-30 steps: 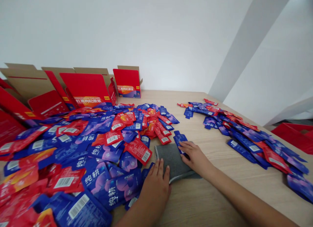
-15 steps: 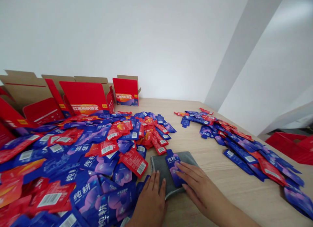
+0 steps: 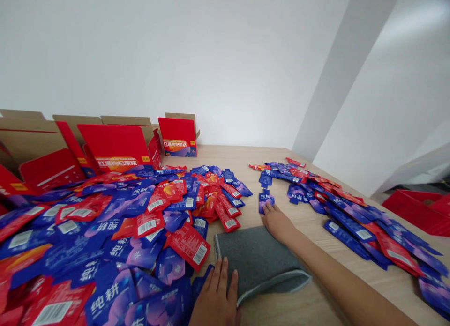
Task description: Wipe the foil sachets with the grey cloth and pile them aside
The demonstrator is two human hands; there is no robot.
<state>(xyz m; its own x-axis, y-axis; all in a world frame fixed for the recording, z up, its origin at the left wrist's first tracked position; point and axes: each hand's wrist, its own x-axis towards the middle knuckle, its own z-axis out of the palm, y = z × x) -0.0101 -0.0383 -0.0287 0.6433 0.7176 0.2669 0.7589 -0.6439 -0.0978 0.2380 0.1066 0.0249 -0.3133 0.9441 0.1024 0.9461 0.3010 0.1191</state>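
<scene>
A folded grey cloth [image 3: 258,258] lies on the wooden table in front of me, its near edge gaping slightly. My left hand [image 3: 218,293] rests flat with fingers stretched over the cloth's left side. Just past the cloth's far edge, my right hand [image 3: 279,224] has its fingertips on the lower end of a flat blue spouted pouch [image 3: 266,199] with white lettering. That pouch lies on the tabletop, its spout pointing away from me. To the left of the cloth spreads a large heap of blue and red pouches [image 3: 137,244].
Open red cartons [image 3: 110,148] with brown flaps stand at the back left, and a smaller red carton [image 3: 177,137] stands beside them. Along the table's right side runs a row of overlapping pouches [image 3: 346,213]. A red box [image 3: 415,211] sits beyond the right edge.
The blue pouch came toward me onto the grey cloth, then moved away past its far edge, under my right hand. My left hand stays on the cloth's left side.
</scene>
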